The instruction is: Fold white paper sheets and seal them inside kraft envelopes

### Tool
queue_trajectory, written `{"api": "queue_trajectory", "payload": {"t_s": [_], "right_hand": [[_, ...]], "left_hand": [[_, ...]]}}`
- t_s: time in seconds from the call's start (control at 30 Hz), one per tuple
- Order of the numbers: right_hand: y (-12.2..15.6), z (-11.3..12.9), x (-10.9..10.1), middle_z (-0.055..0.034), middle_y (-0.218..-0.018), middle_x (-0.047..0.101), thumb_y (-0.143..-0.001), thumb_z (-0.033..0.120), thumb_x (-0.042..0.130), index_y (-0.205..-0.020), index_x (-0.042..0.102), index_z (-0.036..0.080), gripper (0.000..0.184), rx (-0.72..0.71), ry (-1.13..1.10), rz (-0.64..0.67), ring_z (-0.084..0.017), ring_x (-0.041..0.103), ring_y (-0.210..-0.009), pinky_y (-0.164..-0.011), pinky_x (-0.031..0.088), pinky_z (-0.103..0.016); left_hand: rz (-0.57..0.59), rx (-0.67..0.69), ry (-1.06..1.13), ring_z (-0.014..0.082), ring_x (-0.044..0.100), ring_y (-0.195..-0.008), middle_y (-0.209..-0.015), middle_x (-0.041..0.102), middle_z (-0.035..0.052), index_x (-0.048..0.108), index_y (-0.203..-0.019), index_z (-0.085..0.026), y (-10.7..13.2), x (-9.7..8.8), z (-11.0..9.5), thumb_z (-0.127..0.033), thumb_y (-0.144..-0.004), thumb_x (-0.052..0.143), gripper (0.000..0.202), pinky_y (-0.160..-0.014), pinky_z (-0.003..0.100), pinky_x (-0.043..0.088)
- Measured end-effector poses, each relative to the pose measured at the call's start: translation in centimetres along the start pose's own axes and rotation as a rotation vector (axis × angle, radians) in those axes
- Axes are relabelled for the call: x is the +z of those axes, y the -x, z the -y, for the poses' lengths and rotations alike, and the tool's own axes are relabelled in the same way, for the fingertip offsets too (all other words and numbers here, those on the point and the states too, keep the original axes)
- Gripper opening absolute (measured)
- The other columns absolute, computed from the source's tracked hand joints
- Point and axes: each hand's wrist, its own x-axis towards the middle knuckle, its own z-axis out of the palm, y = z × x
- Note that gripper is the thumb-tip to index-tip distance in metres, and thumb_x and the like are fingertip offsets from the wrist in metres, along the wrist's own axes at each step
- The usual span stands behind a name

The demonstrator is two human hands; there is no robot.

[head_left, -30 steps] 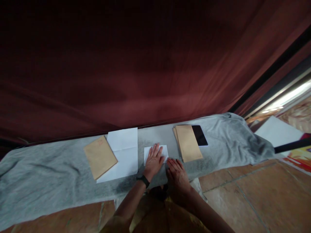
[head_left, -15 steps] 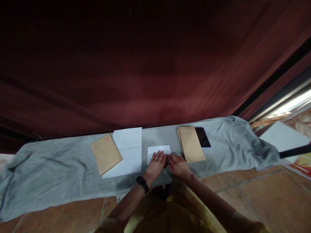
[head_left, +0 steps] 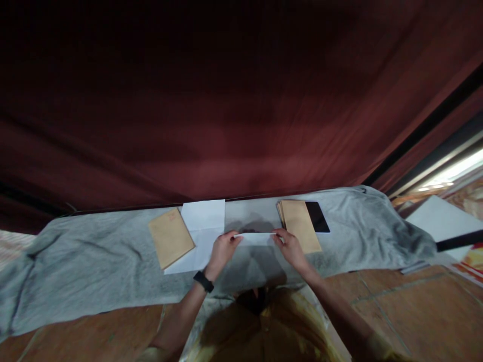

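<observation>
A folded white sheet of paper (head_left: 256,240) is held up off the grey cloth, its shadow falling on the cloth around it. My left hand (head_left: 225,246), with a dark wristband above it, pinches the left end of the paper. At the other end, my right hand (head_left: 289,246) grips it between thumb and fingers. Larger white paper with a crease (head_left: 206,216) lies left of my hands, partly under a brown envelope (head_left: 171,239). Close to my right hand rests a small fanned stack of brown envelopes (head_left: 302,223).
A dark flat device, perhaps a phone or tablet (head_left: 317,217), sticks out from under the right-hand envelopes. Grey cloth (head_left: 113,256) covers the long low surface. Behind it rises a dark red fabric (head_left: 241,125). Tiled floor (head_left: 381,306) shows in front.
Both hands lay flat, pressing the folded paper on the cloth. Now they have moved apart and lifted the paper by its two ends, turning it so it looks like a narrow strip.
</observation>
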Motion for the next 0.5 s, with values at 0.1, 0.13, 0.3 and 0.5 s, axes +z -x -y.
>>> {"api": "queue_trajectory", "payload": {"t_s": [0.1,0.13,0.3,0.5], "right_hand": [[-1.5,0.0,0.3,-0.0049,-0.091,0.075,-0.1,0.033,0.045,-0.109,0.069,0.018,0.03,0.096,-0.049,-0.037,-0.017,0.07,-0.077,-0.069,0.055,-0.025],[-1.9,0.0,0.6,-0.0047,-0.09,0.075,-0.1,0.032,0.045,-0.109,0.069,0.017,0.03,0.118,-0.032,-0.036,-0.017,0.07,-0.075,-0.067,0.054,-0.024],[-2.7,-0.5,3.3,-0.0061,-0.099,0.076,-0.099,0.025,0.047,-0.108,0.068,0.019,0.024,0.183,0.11,-0.025,-0.018,0.072,-0.084,-0.076,0.054,-0.025],[-2.7,-1.0,5.3,-0.0095,-0.11,0.074,-0.1,0.022,0.048,-0.123,0.062,0.021,0.026,0.206,0.299,0.003,-0.02,0.071,-0.098,-0.085,0.052,-0.027]], "left_hand": [[-0.063,-0.124,0.351,0.0138,0.055,-0.062,-0.064,0.057,-0.003,0.058,-0.069,-0.019,-1.2,-0.7,0.7,-0.053,-0.086,0.061,0.038,-0.061,0.024,0.043],[-0.077,-0.158,0.399,0.0132,0.054,-0.062,-0.064,0.057,-0.0034,0.057,-0.069,-0.019,-1.5,-0.4,0.8,-0.054,-0.086,0.061,0.039,-0.061,0.023,0.043],[-0.17,-0.313,0.247,0.0147,0.056,-0.066,-0.064,0.057,-0.0026,0.06,-0.075,-0.018,-2.2,2.7,0.6,-0.036,-0.09,0.06,0.023,-0.066,0.025,0.043],[-0.181,-0.451,-0.133,0.0242,0.07,-0.083,-0.086,0.072,0.0093,0.062,-0.123,-0.018,-1.8,4.8,-0.7,-0.025,-0.097,0.052,0.028,-0.075,0.032,0.048]]}}
